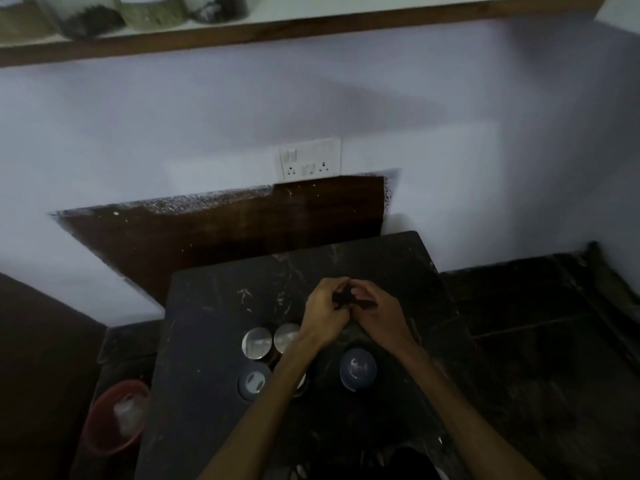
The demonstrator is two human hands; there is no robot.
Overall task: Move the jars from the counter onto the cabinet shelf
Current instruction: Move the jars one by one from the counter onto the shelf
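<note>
I see four round jars with shiny silver and dark lids (257,342) near the desk's (207,393) front edge. Past them, my left hand (323,311) and right hand (375,311) pinch one small dark thing (343,299) together. More jars (152,12) sit on the wooden shelf (311,24) above.

Left hand (323,311), right hand (375,308) together, curled.

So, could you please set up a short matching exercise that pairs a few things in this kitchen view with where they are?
Things:
1. shiny-lidded jars
2. blurred jars
3. reddish bucket
4. switch plate

Places:
A. on the wall, above the brown panel
B. low down, left of the counter
C. on the dark counter, beside the left forearm
D. on the shelf, top left

Pairs: 1-C, 2-D, 3-B, 4-A
</note>
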